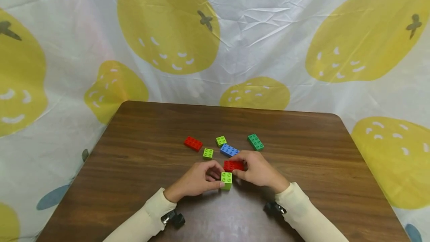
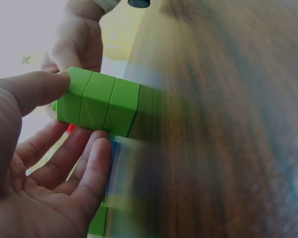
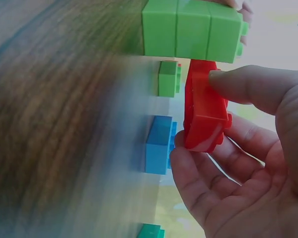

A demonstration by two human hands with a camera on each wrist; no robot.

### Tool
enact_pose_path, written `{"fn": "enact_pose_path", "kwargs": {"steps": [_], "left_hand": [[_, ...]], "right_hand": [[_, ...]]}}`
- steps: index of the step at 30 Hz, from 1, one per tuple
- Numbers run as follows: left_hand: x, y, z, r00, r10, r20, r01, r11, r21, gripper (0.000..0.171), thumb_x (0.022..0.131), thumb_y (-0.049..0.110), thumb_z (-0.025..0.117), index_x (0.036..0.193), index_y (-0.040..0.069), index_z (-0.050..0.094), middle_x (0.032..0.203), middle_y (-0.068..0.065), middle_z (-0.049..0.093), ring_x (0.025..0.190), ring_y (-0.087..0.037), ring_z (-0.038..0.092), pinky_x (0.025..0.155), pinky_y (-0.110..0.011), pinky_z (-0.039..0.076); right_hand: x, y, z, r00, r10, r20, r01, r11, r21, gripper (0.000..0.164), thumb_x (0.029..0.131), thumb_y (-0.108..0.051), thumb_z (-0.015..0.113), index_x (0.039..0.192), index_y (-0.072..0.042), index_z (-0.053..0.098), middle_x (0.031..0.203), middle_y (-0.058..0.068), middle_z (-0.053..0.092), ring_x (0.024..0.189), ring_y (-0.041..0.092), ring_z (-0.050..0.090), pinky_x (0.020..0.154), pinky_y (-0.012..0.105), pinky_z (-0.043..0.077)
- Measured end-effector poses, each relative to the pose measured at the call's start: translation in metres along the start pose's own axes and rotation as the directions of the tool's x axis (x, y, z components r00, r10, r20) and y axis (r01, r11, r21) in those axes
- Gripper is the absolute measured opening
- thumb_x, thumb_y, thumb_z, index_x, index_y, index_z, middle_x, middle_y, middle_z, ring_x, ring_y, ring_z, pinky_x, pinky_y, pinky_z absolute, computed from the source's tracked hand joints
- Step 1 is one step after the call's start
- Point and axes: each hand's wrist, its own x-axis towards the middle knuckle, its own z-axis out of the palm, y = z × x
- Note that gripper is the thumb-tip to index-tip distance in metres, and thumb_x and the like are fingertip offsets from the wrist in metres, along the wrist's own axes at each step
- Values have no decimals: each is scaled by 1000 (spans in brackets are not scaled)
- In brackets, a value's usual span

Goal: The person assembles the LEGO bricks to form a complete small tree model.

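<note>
A stack of light green bricks point(image 1: 226, 180) stands upright on the table near its front; the left wrist view shows three layers in the stack point(image 2: 97, 101). My left hand point(image 1: 198, 178) holds it between thumb and fingers from the left side. In my right hand point(image 1: 256, 169) a red brick point(image 3: 207, 109) is pinched between thumb and fingertips, its studs facing up. The right wrist view has this brick raised off the tabletop, right beside the upper part of the green stack point(image 3: 191, 29).
Beyond the hands lie a blue brick point(image 1: 230, 150), two small light green bricks point(image 1: 208, 154), another red brick point(image 1: 193, 143) and a dark green brick point(image 1: 256, 142). The brown wooden table point(image 1: 151, 130) ends at a lemon-print cloth point(image 1: 255, 40).
</note>
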Motion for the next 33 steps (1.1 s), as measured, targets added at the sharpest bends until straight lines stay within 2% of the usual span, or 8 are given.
{"fn": "enact_pose_path", "kwargs": {"steps": [17, 24, 33], "left_hand": [[-1, -1, 2, 1000, 7, 11, -7, 1000, -12, 29, 92, 22, 84, 114, 12, 69, 113, -4, 73, 104, -18, 73, 85, -23, 61], [-4, -4, 2, 1000, 8, 13, -8, 1000, -15, 30, 92, 23, 85, 114, 12, 69, 112, -4, 73, 103, -19, 73, 85, -23, 60], [-4, 0, -1, 1000, 6, 7, -6, 1000, -1, 28, 93, 23, 84, 115, 13, 69, 114, -4, 73, 104, -20, 73, 86, -24, 61]], "right_hand": [[-13, -18, -15, 997, -45, -61, 47, 999, 27, 31, 92, -19, 82, 121, -11, 76, 104, -6, 74, 91, 7, 67, 78, 25, 59], [-17, -24, -17, 993, -83, -81, 86, 996, 37, 31, 91, -18, 82, 122, -11, 76, 105, -6, 74, 89, 7, 65, 76, 32, 62], [-22, -27, -21, 989, -126, -83, 130, 990, 47, 29, 91, -15, 82, 120, -13, 76, 105, -7, 74, 87, 6, 65, 77, 36, 63]]}}
